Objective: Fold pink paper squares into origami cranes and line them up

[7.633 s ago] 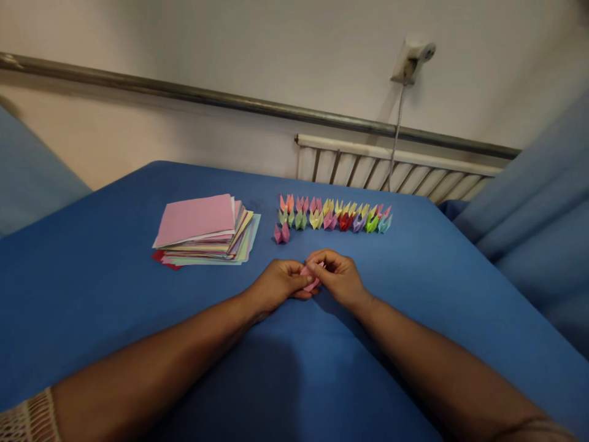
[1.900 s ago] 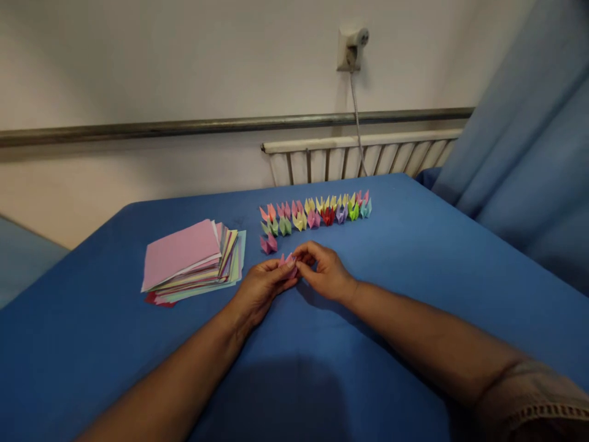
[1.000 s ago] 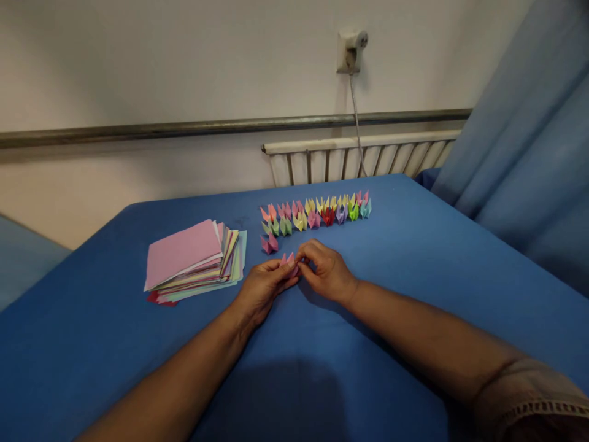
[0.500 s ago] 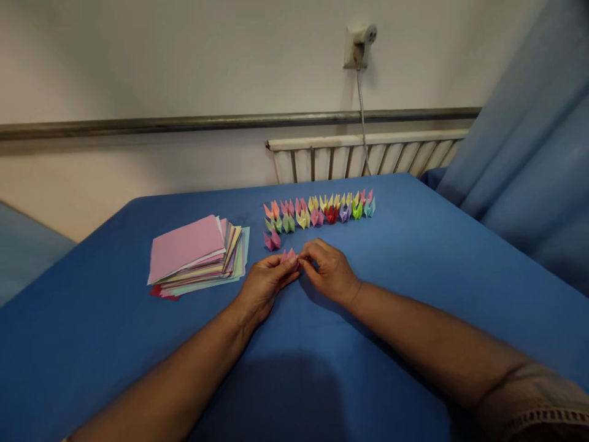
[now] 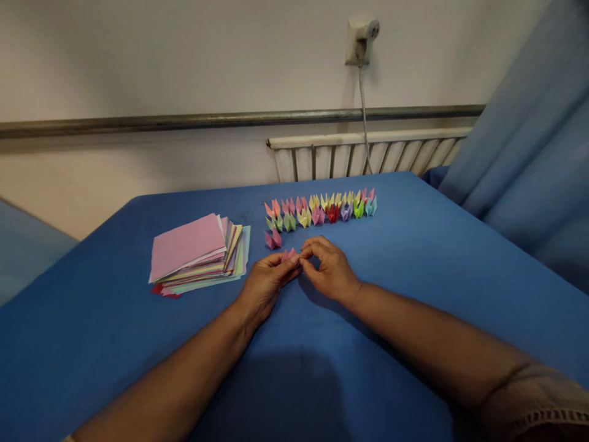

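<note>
A small pink folded paper piece (image 5: 289, 254) is pinched between my left hand (image 5: 264, 285) and my right hand (image 5: 328, 270), just above the blue table (image 5: 414, 270); most of the piece is hidden by my fingers. Just beyond my fingertips stands a single magenta folded piece (image 5: 273, 239). Behind it, several folded paper pieces (image 5: 320, 209) in many colours stand in two rows. A stack of coloured paper sheets (image 5: 197, 253) with a pink sheet on top lies to the left of my left hand.
Behind the table's far edge are a white wall, a metal rail (image 5: 230, 118) and a white radiator (image 5: 368, 153). A wall socket (image 5: 361, 40) has a cord hanging down. Blue curtain fabric (image 5: 529, 141) hangs at the right.
My hands have kept working the pink piece in nearly the same spot, with fingers shifting slightly. The camera view tilted a little. The rows and the paper stack have not moved.
</note>
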{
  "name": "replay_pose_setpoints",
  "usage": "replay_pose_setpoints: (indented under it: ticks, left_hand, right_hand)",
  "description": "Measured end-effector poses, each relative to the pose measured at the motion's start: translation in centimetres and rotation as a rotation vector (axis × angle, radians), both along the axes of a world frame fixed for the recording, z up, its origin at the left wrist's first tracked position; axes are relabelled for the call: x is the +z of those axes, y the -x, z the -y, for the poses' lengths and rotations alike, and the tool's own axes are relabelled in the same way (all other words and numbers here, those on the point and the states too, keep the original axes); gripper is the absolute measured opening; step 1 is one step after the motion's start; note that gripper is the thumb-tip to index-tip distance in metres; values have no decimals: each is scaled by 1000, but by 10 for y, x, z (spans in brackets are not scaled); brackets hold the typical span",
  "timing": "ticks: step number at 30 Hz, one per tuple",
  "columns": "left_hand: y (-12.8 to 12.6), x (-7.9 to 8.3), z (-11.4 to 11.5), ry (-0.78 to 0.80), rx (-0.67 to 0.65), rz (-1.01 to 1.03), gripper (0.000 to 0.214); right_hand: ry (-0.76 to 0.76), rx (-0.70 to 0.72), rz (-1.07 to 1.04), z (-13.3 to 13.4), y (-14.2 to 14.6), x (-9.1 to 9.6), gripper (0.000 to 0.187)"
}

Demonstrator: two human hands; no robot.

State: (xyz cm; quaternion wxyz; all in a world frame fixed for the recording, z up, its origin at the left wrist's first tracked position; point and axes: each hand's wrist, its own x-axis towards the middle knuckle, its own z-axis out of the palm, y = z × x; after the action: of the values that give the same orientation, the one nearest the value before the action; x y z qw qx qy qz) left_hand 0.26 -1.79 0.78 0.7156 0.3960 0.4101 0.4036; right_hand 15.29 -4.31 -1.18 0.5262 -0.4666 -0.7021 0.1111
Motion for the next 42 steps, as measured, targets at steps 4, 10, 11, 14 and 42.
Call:
replay_pose_setpoints:
  ticks: [4, 10, 11, 14, 42]
  left_hand:
    - [-1, 2, 1, -5, 20, -14, 24]
    - [-2, 2, 1, 3, 30, 11, 23]
    - [-1, 2, 1, 9, 24, 19, 22]
    - [0, 1, 0, 42, 8, 36, 21]
    - [1, 6, -1, 130, 10, 126, 5]
  right_hand:
    - [27, -19, -75, -1, 3, 0, 12]
    - [52, -25, -134, -3, 5, -3, 12]
    - [48, -24, -145, -3, 5, -3, 12]
    - [42, -18, -175, -4, 5, -6, 11]
    - [55, 27, -142, -1, 3, -3, 10]
